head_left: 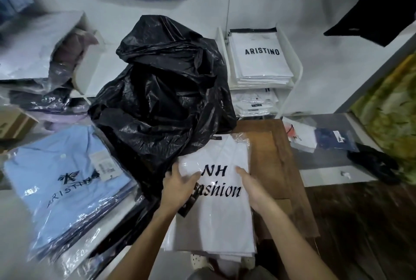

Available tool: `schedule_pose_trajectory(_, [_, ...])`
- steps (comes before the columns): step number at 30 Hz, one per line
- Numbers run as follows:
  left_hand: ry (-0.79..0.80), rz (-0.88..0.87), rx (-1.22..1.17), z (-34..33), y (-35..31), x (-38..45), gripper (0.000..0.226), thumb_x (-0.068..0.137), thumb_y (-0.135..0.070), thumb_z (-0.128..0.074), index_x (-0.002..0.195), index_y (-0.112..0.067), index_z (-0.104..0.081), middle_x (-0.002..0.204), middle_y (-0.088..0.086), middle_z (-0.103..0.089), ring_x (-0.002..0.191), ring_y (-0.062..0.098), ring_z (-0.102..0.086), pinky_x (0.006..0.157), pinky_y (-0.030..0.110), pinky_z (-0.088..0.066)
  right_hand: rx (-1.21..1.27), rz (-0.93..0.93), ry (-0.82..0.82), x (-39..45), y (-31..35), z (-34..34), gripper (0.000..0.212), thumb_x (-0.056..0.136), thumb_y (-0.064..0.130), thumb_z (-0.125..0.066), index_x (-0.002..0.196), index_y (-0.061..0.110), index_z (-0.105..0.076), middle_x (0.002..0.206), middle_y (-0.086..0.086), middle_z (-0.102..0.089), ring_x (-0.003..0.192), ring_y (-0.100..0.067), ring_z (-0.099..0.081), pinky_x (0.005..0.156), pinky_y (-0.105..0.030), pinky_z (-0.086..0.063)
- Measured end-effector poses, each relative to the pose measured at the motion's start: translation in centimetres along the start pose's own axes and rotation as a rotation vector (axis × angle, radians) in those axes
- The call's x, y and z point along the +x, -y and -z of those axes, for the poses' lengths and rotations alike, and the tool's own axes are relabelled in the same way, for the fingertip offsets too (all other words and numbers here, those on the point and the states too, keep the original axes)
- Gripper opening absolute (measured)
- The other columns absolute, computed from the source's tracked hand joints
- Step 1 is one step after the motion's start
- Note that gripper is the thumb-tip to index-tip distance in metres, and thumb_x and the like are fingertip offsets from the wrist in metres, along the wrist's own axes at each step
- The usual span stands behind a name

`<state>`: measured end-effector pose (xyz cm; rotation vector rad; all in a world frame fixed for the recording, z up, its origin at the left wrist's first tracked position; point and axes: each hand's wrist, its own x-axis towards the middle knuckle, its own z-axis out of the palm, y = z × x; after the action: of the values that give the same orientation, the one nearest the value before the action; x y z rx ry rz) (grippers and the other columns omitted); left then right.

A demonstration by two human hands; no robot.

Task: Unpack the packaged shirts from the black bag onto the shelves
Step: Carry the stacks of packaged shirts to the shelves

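Observation:
A crumpled black bag (162, 90) sits in the middle, in front of me. A white packaged shirt (216, 219) printed "NH Fashion" tops a small stack just below the bag. My left hand (180, 186) lies on its left edge with fingers spread over the plastic. At the shirt's right edge my right hand (253, 187) rests with straight fingers. A white shelf unit (297, 70) behind the bag carries a stack of white "ARISTINO" packages (261, 63) on top and more white packages (254, 104) below.
A pile of light blue packaged shirts (67, 185) lies at the left. A wooden table (279, 167) is under the white stack. Small packages (322, 138) and a dark cloth (373, 162) lie on a grey surface at the right. Shirts hang on the wall above.

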<state>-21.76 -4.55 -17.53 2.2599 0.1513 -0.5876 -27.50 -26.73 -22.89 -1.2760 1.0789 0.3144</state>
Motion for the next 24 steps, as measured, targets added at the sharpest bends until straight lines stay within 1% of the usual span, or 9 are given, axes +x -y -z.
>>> schedule_pose_trajectory(4, [0.025, 0.137, 0.048, -0.3, -0.5, 0.1, 0.101, 0.078, -0.081, -0.060, 0.151, -0.016, -0.035, 0.138, 0.013, -0.060, 0.130, 0.035, -0.054, 0.105, 0.045, -0.041, 0.013, 0.003, 0.042, -0.8, 0.0, -0.2, 0.094, 0.049, 0.080, -0.074, 0.121, 0.021, -0.069, 0.118, -0.004, -0.072, 0.104, -0.027, -0.072, 0.094, -0.046, -0.059])
schedule_pose_trajectory(7, [0.008, 0.242, 0.223, -0.2, -1.2, 0.1, 0.120, 0.066, -0.099, -0.046, 0.148, -0.010, -0.041, 0.144, 0.018, -0.054, 0.134, 0.039, -0.049, 0.112, 0.054, -0.035, 0.076, -0.006, 0.099, -2.9, 0.9, -0.1, 0.066, 0.068, 0.067, -0.077, 0.115, 0.020, -0.073, 0.103, -0.005, -0.080, 0.095, -0.027, -0.077, 0.089, -0.042, -0.061])
schedule_pose_trajectory(9, [0.001, 0.259, 0.278, -0.3, -0.9, 0.1, 0.131, 0.059, -0.107, -0.035, 0.147, -0.009, -0.043, 0.146, 0.020, -0.051, 0.136, 0.040, -0.048, 0.113, 0.059, -0.033, 0.098, -0.006, 0.115, -3.0, 1.1, 0.4, 0.050, 0.082, 0.058, -0.074, 0.113, 0.020, -0.073, 0.099, -0.004, -0.080, 0.091, -0.024, -0.077, 0.074, -0.033, -0.060])
schedule_pose_trajectory(11, [0.015, 0.266, 0.264, -0.3, -0.7, 0.3, 0.142, 0.049, -0.112, -0.032, 0.143, -0.006, -0.048, 0.140, 0.019, -0.058, 0.130, 0.038, -0.054, 0.111, 0.058, -0.038, 0.065, 0.008, 0.120, -3.0, 1.3, 0.7, 0.047, 0.085, 0.060, -0.071, 0.112, 0.022, -0.073, 0.099, -0.001, -0.080, 0.089, -0.019, -0.076, 0.066, -0.029, -0.055])
schedule_pose_trajectory(13, [0.023, 0.292, 0.194, -0.5, -0.5, 0.6, 0.146, 0.041, -0.114, -0.036, 0.136, -0.004, -0.056, 0.130, 0.016, -0.065, 0.121, 0.035, -0.061, 0.108, 0.053, -0.044, 0.034, 0.015, 0.131, -2.9, 1.2, 0.6, 0.053, 0.080, 0.066, -0.071, 0.112, 0.023, -0.074, 0.099, -0.001, -0.080, 0.091, -0.019, -0.076, 0.071, -0.030, -0.056])
schedule_pose_trajectory(15, [0.034, 0.291, 0.127, -0.7, -1.2, 0.7, 0.136, 0.039, -0.113, -0.042, 0.118, -0.005, -0.066, 0.114, 0.012, -0.071, 0.108, 0.031, -0.066, 0.101, 0.048, -0.050, 0.023, 0.022, 0.134, -3.0, 1.2, 0.8, 0.060, 0.074, 0.071, -0.072, 0.110, 0.023, -0.075, 0.097, -0.001, -0.080, 0.091, -0.022, -0.077, 0.078, -0.033, -0.059])
schedule_pose_trajectory(18, [0.097, 0.233, 0.026, -1.3, -3.1, 0.1, 0.094, 0.055, -0.101, -0.055, 0.077, -0.011, -0.070, 0.083, 0.003, -0.074, 0.087, 0.022, -0.070, 0.085, 0.036, -0.051, 0.055, 0.003, 0.121, -2.7, 1.0, 2.3, 0.073, 0.065, 0.077, -0.076, 0.115, 0.024, -0.074, 0.102, -0.001, -0.080, 0.096, -0.023, -0.076, 0.091, -0.039, -0.059])
schedule_pose_trajectory(21, [0.199, 0.264, -0.109, -2.7, -5.0, -0.2, 0.073, 0.066, -0.089, -0.066, 0.079, -0.018, -0.066, 0.083, -0.004, -0.068, 0.083, 0.014, -0.064, 0.087, 0.033, -0.046, 0.085, 0.008, 0.057, -1.8, 1.1, 5.0, 0.092, 0.056, 0.087, -0.076, 0.126, 0.029, -0.064, 0.122, 0.001, -0.069, 0.115, -0.021, -0.064, 0.107, -0.041, -0.047])
schedule_pose_trajectory(24, [0.263, 0.287, -0.214, -5.0, -6.1, 0.0, 0.074, 0.061, -0.087, -0.074, 0.090, -0.019, -0.070, 0.092, -0.003, -0.072, 0.088, 0.013, -0.067, 0.091, 0.029, -0.052, 0.118, 0.051, -0.013, -1.9, 1.9, 7.7, 0.097, 0.060, 0.085, -0.075, 0.139, 0.032, -0.058, 0.131, 0.005, -0.064, 0.117, -0.020, -0.061, 0.104, -0.041, -0.047])
